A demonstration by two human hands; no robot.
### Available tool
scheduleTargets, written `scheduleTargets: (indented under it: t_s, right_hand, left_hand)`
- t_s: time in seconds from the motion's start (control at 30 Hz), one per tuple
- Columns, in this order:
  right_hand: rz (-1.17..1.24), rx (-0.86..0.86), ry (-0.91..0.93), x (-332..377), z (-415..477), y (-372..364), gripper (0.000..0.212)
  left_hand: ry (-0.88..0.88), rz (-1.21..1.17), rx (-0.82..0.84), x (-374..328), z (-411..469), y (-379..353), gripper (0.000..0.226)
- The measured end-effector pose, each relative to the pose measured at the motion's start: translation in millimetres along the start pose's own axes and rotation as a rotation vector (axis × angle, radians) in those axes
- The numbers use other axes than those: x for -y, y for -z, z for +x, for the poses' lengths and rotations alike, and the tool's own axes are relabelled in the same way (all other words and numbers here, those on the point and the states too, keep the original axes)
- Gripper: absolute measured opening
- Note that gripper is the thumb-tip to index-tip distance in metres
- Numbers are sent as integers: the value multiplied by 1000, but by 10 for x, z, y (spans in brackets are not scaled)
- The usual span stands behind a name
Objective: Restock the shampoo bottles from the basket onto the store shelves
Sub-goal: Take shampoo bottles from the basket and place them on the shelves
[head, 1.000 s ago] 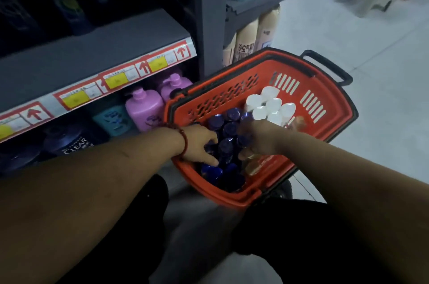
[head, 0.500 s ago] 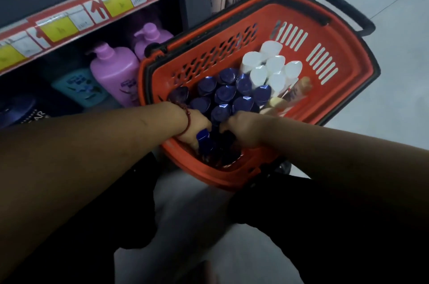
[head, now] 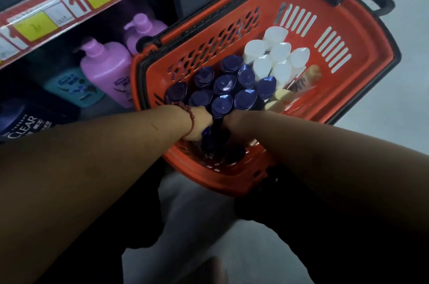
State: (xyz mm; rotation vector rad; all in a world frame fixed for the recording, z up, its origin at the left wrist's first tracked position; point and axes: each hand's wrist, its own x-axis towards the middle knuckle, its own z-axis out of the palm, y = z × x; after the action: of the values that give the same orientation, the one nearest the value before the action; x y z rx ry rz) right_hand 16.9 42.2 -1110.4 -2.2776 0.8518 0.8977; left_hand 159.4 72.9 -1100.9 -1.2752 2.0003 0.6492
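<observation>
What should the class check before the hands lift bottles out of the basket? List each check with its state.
1. Both hands in the basket: ok, left hand and right hand reach among the blue-capped bottles.
2. Left hand's grip on a bottle: cannot tell, fingers hidden.
3. Right hand's grip: cannot tell.
4. Other bottles upright: ok, except one tan bottle leaning.
5. Free shelf space: cannot tell.

Pink pump bottles (head: 109, 70) stand under the price strip (head: 69, 2), one behind the other. A teal bottle (head: 74, 88) lies just beside them, a dark CLEAR bottle (head: 21, 125) at the left edge. Pale floor (head: 408, 70) spreads right.
</observation>
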Motion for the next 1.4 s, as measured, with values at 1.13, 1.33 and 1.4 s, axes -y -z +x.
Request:
scheduleTargets:
  t_s: [1.13,1.33,1.4]
  right_hand:
    - [697,-1127,64,622,-1834,1139,15]
    - [939,-1160,122,724,-1685,1195,25]
    - [1141,-1170,134,754,-1629,1214,32]
  left_hand:
    - [127,-1265,-1320,60,-2206,477,9]
    - [20,-1725,-1256,55,-2219,568,35]
    - [-10,-1851,-1205,67,-2221,591,45]
